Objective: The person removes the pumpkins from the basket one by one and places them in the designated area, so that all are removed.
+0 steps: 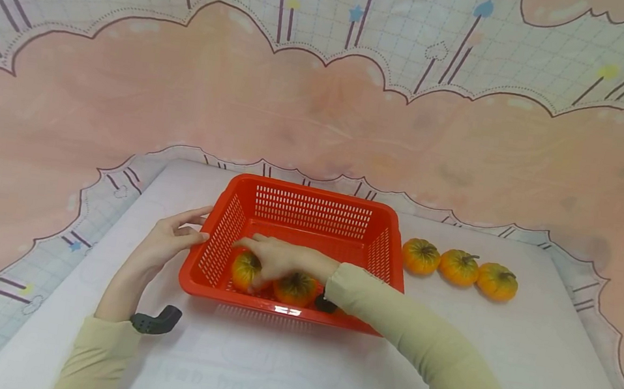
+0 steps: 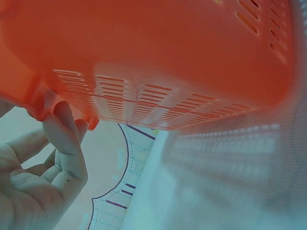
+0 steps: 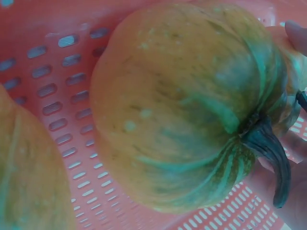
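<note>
A red plastic basket (image 1: 324,191) with slotted walls sits on the white table. At its left end, my left hand (image 1: 166,242) holds the rim, with fingers (image 2: 67,143) bent up against its underside in the left wrist view. Inside the basket, my right hand (image 1: 276,259) grips a small orange pumpkin (image 1: 243,271) at the left, thumb on one side and fingers on the other. Beside it lies another pumpkin (image 1: 294,291), large in the right wrist view with a dark curved stem (image 3: 271,160). A third pumpkin (image 3: 29,177) shows at that view's left edge, mostly hidden by my arm in the head view.
Right of the basket, three more orange pumpkins stand in a row: a near one (image 1: 421,257), a middle one (image 1: 459,268) and a far-right one (image 1: 497,282). A patterned pink cloth (image 1: 321,123) hangs behind the white table (image 1: 241,369).
</note>
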{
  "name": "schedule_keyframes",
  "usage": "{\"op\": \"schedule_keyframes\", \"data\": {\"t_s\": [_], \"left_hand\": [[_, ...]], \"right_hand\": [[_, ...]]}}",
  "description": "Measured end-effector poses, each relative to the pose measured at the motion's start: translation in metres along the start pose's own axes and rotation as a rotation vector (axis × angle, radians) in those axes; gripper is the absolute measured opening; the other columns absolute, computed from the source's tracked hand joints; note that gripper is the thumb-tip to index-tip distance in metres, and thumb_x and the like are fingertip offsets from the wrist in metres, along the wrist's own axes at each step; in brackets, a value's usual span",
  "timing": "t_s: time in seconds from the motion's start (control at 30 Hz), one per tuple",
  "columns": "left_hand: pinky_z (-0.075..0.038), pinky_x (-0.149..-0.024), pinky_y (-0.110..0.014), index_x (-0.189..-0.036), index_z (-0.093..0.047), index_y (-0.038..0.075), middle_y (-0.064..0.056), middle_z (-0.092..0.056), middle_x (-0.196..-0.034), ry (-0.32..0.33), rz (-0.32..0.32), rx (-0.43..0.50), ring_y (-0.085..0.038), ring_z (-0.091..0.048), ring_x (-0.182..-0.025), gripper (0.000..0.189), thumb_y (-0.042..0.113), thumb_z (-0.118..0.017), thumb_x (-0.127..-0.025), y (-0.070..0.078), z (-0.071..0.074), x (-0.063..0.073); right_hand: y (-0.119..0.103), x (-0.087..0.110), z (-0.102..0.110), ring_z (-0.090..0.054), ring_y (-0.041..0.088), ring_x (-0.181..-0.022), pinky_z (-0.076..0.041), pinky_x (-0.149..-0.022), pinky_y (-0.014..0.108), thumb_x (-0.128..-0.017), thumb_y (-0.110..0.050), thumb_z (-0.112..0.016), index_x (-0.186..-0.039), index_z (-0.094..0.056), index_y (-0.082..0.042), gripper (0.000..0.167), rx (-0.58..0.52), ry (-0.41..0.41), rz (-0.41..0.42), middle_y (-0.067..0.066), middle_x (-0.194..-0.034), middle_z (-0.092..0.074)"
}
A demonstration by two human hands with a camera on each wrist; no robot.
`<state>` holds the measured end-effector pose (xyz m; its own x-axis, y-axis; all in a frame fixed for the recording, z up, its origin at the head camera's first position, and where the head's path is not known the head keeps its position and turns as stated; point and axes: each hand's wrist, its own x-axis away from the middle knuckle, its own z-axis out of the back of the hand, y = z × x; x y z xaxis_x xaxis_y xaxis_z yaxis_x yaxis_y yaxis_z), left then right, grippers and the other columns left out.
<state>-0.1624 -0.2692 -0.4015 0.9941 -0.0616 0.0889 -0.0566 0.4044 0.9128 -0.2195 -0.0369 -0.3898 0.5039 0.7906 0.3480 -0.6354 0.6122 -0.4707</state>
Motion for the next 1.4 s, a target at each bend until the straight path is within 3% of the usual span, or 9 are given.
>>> {"op": "schedule_keyframes", "data": {"t_s": [0.37, 0.6, 1.4], "left_hand": [[-0.045, -0.088, -0.028, -0.149, -0.035, 0.016, -0.019, -0.045, -0.135, -0.008, 0.004, 0.011, -0.001, -0.062, -0.082, 0.06, 0.023, -0.059, -0.094, 0.001, 0.0, 0.001], [-0.044, -0.09, -0.029, -0.149, -0.036, 0.016, -0.019, -0.046, -0.135, -0.006, 0.004, 0.007, -0.001, -0.062, -0.083, 0.06, 0.022, -0.058, -0.094, 0.001, -0.001, 0.0], [-0.046, -0.085, -0.022, -0.149, -0.036, 0.015, -0.019, -0.046, -0.134, 0.001, -0.003, 0.009, -0.002, -0.06, -0.082, 0.061, 0.02, -0.059, -0.093, 0.0, 0.0, 0.0]], "right_hand": [[0.003, -0.002, -0.004, -0.048, 0.016, -0.121, -0.042, -0.105, 0.039, -0.078, -0.032, -0.078, -0.145, -0.037, -0.022, 0.078, 0.07, 0.002, 0.008, 0.003, -0.138, -0.046], [0.004, -0.001, -0.004, -0.047, 0.017, -0.121, -0.042, -0.105, 0.04, -0.078, -0.033, -0.078, -0.143, -0.04, -0.022, 0.076, 0.064, 0.004, 0.012, 0.003, -0.138, -0.047], [-0.001, 0.017, 0.018, -0.047, 0.018, -0.124, -0.042, -0.106, 0.04, -0.079, -0.033, -0.077, -0.143, -0.042, -0.018, 0.074, 0.075, 0.087, 0.057, 0.004, -0.139, -0.046]]}}
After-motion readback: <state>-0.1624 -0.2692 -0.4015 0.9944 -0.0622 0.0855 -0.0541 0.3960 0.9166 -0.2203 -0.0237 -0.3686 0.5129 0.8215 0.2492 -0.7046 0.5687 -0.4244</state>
